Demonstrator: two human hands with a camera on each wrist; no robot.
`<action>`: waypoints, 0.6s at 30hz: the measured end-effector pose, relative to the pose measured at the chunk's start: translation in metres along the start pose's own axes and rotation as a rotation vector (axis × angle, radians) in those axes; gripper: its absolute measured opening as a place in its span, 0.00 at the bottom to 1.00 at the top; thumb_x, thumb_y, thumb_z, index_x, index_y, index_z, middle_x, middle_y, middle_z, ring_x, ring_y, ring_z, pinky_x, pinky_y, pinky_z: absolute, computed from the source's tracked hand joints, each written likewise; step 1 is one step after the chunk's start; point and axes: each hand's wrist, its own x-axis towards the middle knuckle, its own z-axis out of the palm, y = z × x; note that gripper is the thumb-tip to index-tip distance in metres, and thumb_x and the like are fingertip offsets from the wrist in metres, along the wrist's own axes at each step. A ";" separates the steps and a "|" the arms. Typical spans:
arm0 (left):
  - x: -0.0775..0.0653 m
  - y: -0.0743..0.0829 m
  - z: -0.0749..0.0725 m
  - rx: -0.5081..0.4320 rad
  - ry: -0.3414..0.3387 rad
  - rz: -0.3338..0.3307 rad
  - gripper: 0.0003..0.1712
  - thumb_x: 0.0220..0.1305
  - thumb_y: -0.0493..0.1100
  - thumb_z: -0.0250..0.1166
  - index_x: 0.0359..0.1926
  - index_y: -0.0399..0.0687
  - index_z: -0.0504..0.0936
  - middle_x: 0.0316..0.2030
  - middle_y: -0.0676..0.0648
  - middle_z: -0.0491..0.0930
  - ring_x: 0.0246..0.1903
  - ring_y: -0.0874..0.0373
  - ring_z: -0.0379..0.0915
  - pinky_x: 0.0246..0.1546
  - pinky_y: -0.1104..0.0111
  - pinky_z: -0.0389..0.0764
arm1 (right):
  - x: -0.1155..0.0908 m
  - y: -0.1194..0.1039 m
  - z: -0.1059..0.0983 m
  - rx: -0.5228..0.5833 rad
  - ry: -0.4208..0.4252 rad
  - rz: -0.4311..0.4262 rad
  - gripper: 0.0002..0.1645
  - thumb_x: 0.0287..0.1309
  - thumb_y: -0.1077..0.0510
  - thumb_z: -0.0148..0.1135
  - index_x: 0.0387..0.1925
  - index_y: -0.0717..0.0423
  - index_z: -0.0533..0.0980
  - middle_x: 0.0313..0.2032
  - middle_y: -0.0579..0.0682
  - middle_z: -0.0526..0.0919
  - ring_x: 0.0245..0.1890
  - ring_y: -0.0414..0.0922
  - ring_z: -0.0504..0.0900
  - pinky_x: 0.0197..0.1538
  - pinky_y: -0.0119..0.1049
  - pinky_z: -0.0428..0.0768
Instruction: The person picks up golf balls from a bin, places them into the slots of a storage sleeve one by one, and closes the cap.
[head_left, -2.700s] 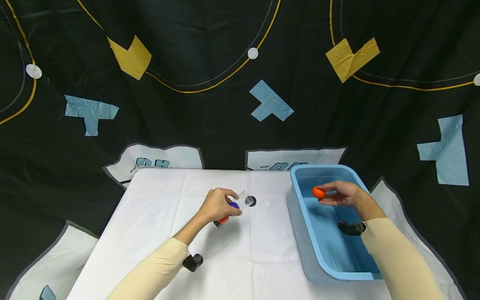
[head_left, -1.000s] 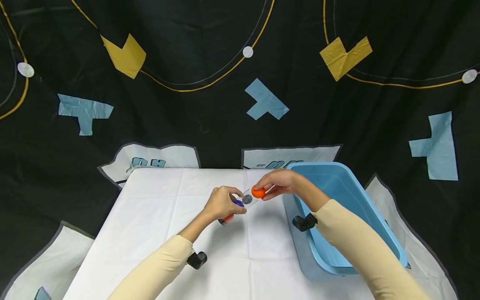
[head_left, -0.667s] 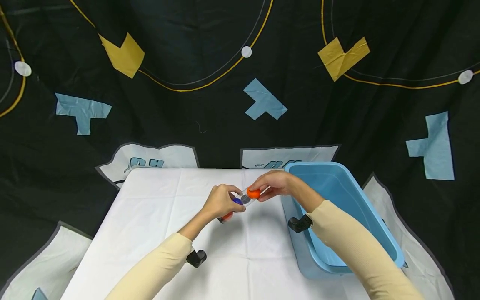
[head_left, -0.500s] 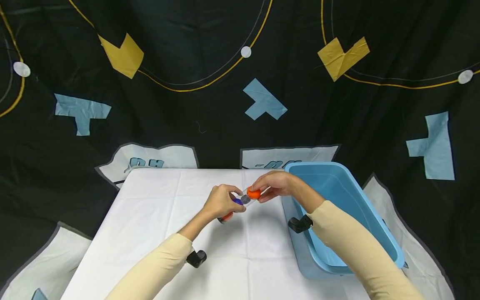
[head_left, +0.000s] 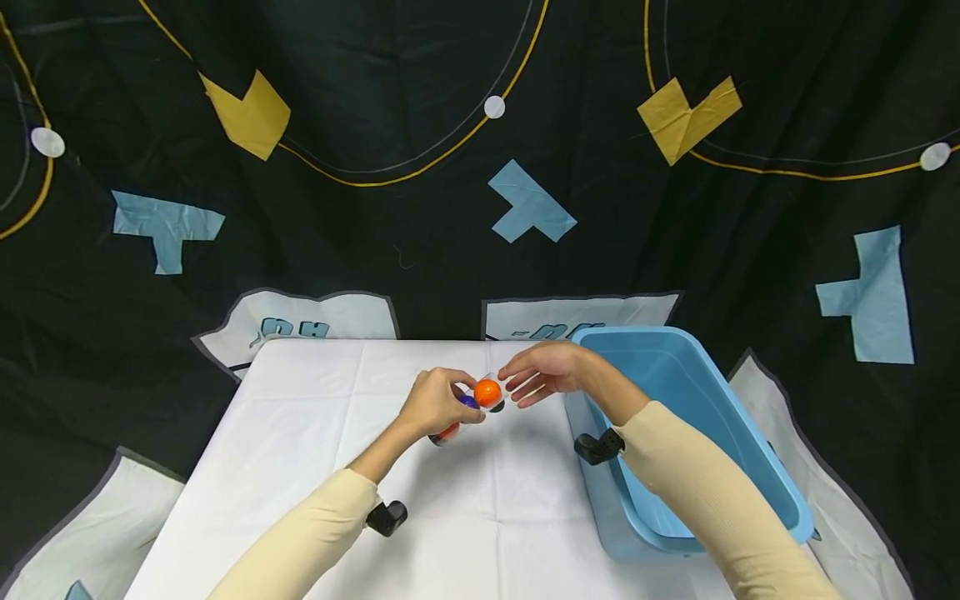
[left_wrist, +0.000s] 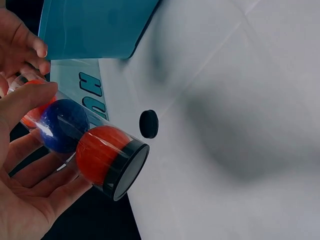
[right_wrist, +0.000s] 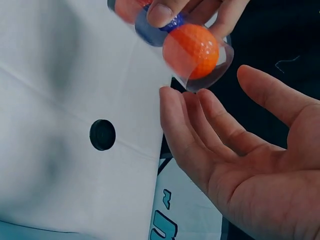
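Note:
My left hand (head_left: 437, 405) grips a clear plastic tube (right_wrist: 227, 59) around its middle, tilted above the white table. The tube's closed end has a black base (left_wrist: 126, 170); its open mouth points toward my right hand (head_left: 547, 372). In the left wrist view a red-orange ball (left_wrist: 100, 152) sits at the base end, with a blue ball (left_wrist: 64, 125) beside it. An orange dimpled golf ball (right_wrist: 197, 50) lies just inside the mouth. My right hand holds nothing; its fingers are spread and gently bent close by the mouth.
A round black cap (right_wrist: 102, 135) lies on the white-covered table (head_left: 420, 517) below the tube. At the table's right side stands a deep light-blue bin (head_left: 600, 500), partly under my right forearm. A dark curtain (head_left: 405, 275) hangs behind.
My right hand brought the orange golf ball from over the bin to the tube's mouth and let go of it; the ball is now inside. My left hand kept hold of the tube.

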 end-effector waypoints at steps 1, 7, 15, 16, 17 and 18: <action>0.000 -0.001 -0.001 0.001 0.003 -0.003 0.24 0.42 0.48 0.84 0.43 0.48 0.90 0.31 0.48 0.89 0.29 0.58 0.83 0.28 0.70 0.82 | 0.001 0.000 0.000 0.001 0.002 0.002 0.25 0.70 0.54 0.60 0.61 0.65 0.75 0.61 0.68 0.77 0.47 0.55 0.86 0.56 0.50 0.83; -0.003 -0.010 -0.010 0.001 0.026 -0.022 0.22 0.41 0.46 0.84 0.41 0.48 0.90 0.29 0.48 0.88 0.28 0.59 0.82 0.28 0.69 0.82 | 0.005 0.001 -0.005 0.030 0.042 0.009 0.24 0.69 0.54 0.62 0.60 0.64 0.77 0.57 0.64 0.82 0.46 0.54 0.86 0.53 0.49 0.85; -0.010 -0.026 -0.019 0.020 0.059 -0.054 0.22 0.40 0.45 0.84 0.41 0.48 0.90 0.28 0.48 0.88 0.28 0.59 0.81 0.27 0.69 0.81 | 0.011 0.001 -0.005 0.035 0.097 -0.013 0.25 0.68 0.55 0.63 0.61 0.65 0.75 0.56 0.63 0.81 0.48 0.55 0.85 0.55 0.48 0.84; -0.011 -0.028 -0.019 0.020 0.065 -0.056 0.22 0.40 0.45 0.84 0.41 0.48 0.90 0.28 0.48 0.88 0.28 0.58 0.81 0.27 0.69 0.81 | 0.013 0.001 -0.004 0.025 0.116 -0.017 0.25 0.67 0.55 0.64 0.61 0.65 0.75 0.57 0.63 0.81 0.48 0.55 0.85 0.56 0.48 0.84; -0.012 -0.029 -0.020 0.021 0.070 -0.057 0.23 0.40 0.45 0.84 0.41 0.48 0.90 0.29 0.47 0.88 0.28 0.58 0.81 0.27 0.69 0.82 | 0.015 0.001 -0.002 0.014 0.135 -0.021 0.26 0.67 0.55 0.64 0.61 0.65 0.75 0.57 0.64 0.80 0.48 0.55 0.84 0.57 0.47 0.84; -0.012 -0.031 -0.020 0.021 0.074 -0.057 0.23 0.40 0.45 0.84 0.41 0.48 0.90 0.29 0.47 0.88 0.28 0.58 0.82 0.28 0.69 0.82 | 0.017 0.001 0.000 0.005 0.157 -0.024 0.27 0.67 0.55 0.64 0.61 0.65 0.75 0.58 0.64 0.80 0.47 0.54 0.84 0.57 0.47 0.84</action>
